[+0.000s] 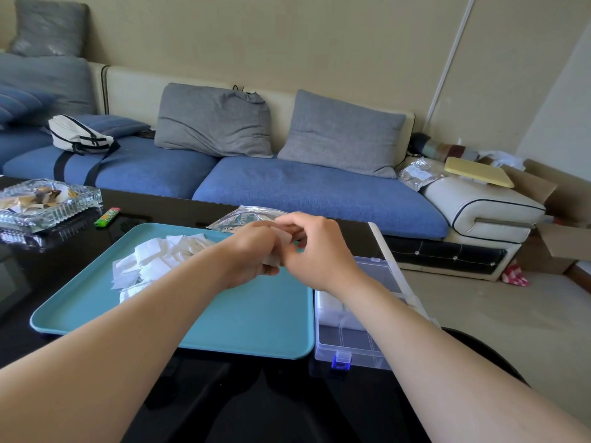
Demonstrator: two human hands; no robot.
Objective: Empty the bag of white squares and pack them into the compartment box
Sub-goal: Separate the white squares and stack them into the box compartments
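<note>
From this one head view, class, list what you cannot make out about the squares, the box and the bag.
Held squares: their number, head view; left hand and right hand cover them.
Compartment box: its right-side compartments, head view; the right forearm crosses them.
Bag: whether emptied, head view; both hands hide its near part.
Pile of squares on the tray: the count, head view; they overlap and blur.

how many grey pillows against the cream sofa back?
2: one grey pillow at centre, a second grey pillow to its right. A darker cushion sits apart, top left.
</note>
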